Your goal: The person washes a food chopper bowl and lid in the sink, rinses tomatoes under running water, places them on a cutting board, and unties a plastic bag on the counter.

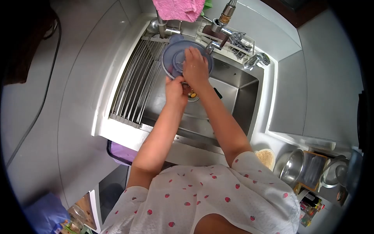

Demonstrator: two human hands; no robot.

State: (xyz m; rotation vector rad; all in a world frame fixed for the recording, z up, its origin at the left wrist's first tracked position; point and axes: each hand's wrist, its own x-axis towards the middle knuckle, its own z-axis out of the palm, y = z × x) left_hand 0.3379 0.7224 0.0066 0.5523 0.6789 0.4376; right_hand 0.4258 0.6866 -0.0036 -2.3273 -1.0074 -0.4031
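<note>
A round blue-grey plastic lid (168, 58) with a small tab at its far edge is held tilted over the sink (230, 95). My left hand (175, 92) grips its near rim, with the thumb and fingers closed around the edge. Across the lid's face lies my right hand (196, 68), fingers stretched out and touching the surface. Whether anything sits under those fingers is hidden. Below my wrists, the drain strainer (193, 98) shows with some yellow bits in it. A chrome faucet spout (212, 46) reaches to the lid's right edge.
A metal roll-up drying rack (134, 84) covers the sink's left side. A pink cloth (179, 8) hangs at the back beside a white caddy (249, 42). On the right counter stand a tan-filled bowl (266, 158) and a steel bowl (292, 167).
</note>
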